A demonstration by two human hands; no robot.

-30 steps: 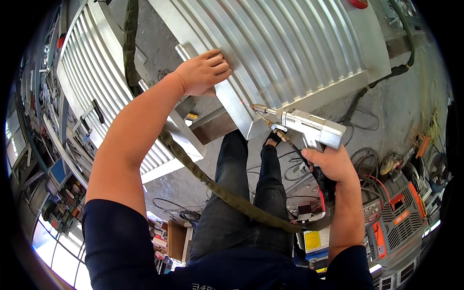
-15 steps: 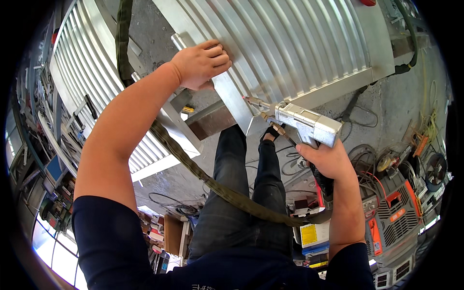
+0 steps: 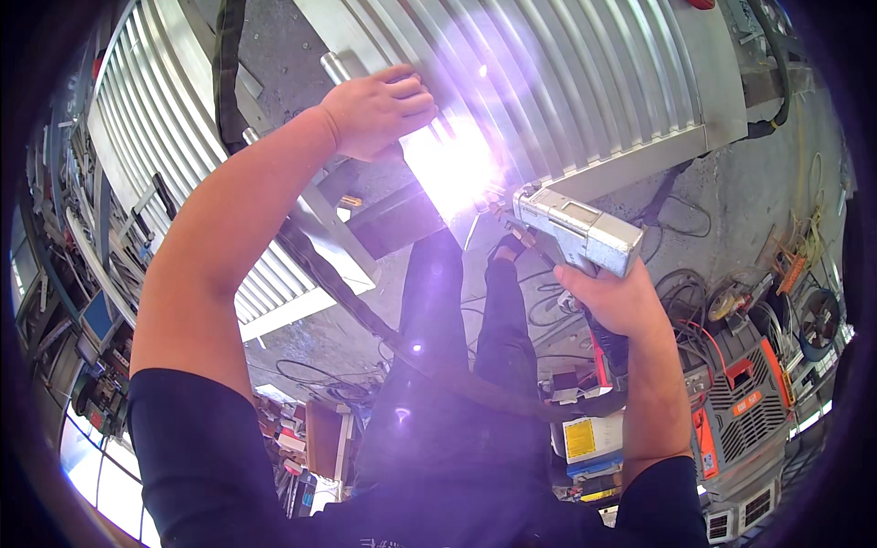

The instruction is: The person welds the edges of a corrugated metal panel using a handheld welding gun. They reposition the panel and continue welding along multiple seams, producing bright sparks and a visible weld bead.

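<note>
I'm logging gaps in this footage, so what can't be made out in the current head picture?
- Tip of the silver gun: head view, washed out by the white flare.
- Far end of the ribbed panel: head view, cut off by the top edge.
- Palm of the left hand: head view, hidden by its own back.
- Part of the gun's grip: head view, covered by the right hand.

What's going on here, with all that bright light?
A person's right hand grips a silver gun-shaped tool, its front end pointed at the near corner of a ribbed metal panel. A dazzling white-violet glare covers that corner, so the exact point of contact can't be made out. The left hand is at the panel's left edge, close to the glare. A second ribbed panel is off to the left.
</note>
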